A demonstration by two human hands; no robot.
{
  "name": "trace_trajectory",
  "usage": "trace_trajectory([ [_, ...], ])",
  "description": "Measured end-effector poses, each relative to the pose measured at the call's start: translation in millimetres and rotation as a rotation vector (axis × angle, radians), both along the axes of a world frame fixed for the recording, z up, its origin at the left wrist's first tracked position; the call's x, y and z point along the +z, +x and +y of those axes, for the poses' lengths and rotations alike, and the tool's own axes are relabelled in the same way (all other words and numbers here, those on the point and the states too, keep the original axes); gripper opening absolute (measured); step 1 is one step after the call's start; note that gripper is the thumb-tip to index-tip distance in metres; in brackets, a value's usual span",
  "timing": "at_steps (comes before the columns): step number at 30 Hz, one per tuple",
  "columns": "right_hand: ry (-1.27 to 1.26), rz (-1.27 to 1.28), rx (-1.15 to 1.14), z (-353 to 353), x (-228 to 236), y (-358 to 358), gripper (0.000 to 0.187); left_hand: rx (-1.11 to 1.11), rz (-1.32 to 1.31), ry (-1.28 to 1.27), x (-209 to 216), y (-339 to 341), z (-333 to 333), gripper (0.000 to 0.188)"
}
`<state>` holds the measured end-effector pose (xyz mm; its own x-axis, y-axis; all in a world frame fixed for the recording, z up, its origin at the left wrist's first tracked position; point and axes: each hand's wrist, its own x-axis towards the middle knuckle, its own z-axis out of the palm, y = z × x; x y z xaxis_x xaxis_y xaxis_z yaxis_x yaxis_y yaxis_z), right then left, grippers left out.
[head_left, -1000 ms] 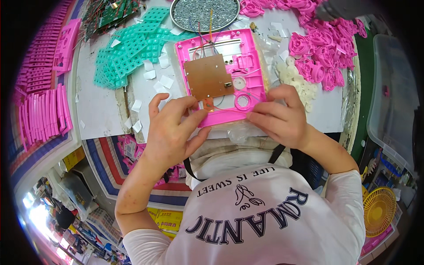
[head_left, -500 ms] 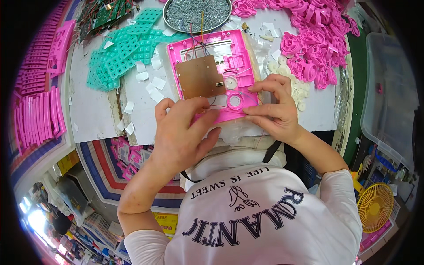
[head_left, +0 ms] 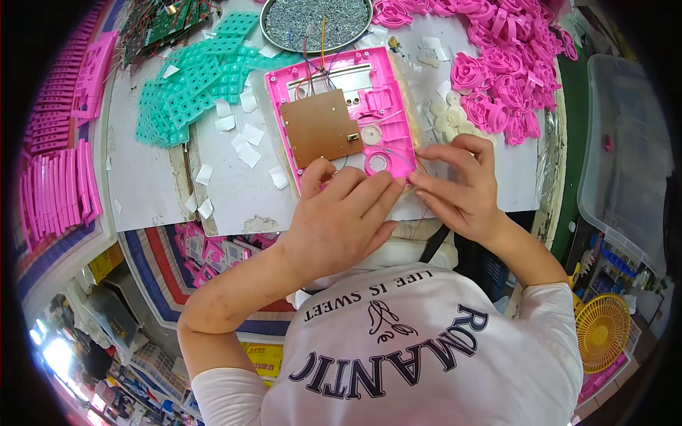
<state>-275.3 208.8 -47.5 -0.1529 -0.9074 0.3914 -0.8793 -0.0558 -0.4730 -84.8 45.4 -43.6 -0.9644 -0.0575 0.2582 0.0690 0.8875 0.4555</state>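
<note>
A pink plastic housing lies face down on the table, with a brown circuit board resting tilted over its left part. Coloured wires run from the board's upper edge. At the lower right of the housing sits a round pink ring with a pale disc inside. My left hand lies across the housing's near edge, fingers stretched toward its right corner, the thumb apart. At that corner my right hand pinches a thin wire between thumb and forefinger. The fingertips of both hands nearly meet.
Behind the housing stands a round metal tray of screws. Teal pads and white paper pieces lie to the left, green circuit boards beyond them. Pink plastic parts are heaped at the right beside white round parts.
My left hand has moved right along the near edge, its fingers straightening toward the corner. My right hand has shifted slightly right, and the housing has moved slightly left.
</note>
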Motion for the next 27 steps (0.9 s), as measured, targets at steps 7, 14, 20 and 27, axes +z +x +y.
trace_trajectory([
  [7, 0.107, 0.232, 0.024, 6.3, 16.0, 13.1, 0.036, 0.004, -0.040, 0.014, 4.5, -2.9, 2.0, 0.057],
  [14, 0.257, 0.087, 0.316, -45.9, 57.0, -24.3, 0.013, 0.009, -0.034, 0.083, 6.0, 0.0, -0.3, 0.054],
  [20, 0.120, 0.342, -0.126, -137.5, 14.8, -19.2, 0.020, 0.274, 0.193, 0.156, -5.4, -7.6, -44.7, 0.036],
  [27, 0.315, 0.289, -0.215, -169.6, 12.3, -5.0, 0.026, 0.531, 0.133, -0.001, -14.3, -54.8, -115.5, 0.023],
])
